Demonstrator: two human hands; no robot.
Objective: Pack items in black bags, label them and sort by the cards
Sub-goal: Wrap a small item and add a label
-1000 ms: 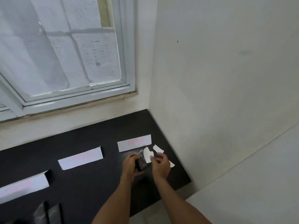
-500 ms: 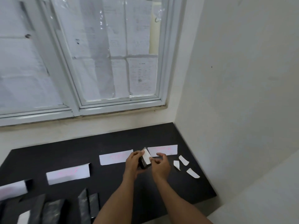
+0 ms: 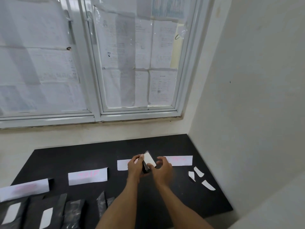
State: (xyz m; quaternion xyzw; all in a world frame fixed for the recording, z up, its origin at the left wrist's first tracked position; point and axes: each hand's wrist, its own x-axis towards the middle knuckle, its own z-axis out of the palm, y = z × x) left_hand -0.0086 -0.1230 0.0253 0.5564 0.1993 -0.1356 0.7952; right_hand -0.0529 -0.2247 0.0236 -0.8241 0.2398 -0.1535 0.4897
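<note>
Right hand (image 3: 162, 169) has let go of the white label (image 3: 149, 160) since the earlier frame; its fingers curl loosely, empty. Above the black surface (image 3: 82, 159), between two cards (image 3: 179, 160), the left hand (image 3: 135, 166) grips the black bag (image 3: 145, 168) in its fingers. Risk, we judge: label unpressed, may lift or crease.

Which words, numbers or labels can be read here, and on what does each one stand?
Nothing can be read for certain.
Far-left white paper card: pink writing, blurred.
Second white paper card: pink writing, blurred.
Third white paper card: partly behind the left hand, unreadable.
Far-right white paper card: pink writing, blurred.
Printed sheets on the window: too small.
White label on the held black plastic bag: no writing shows.
</note>
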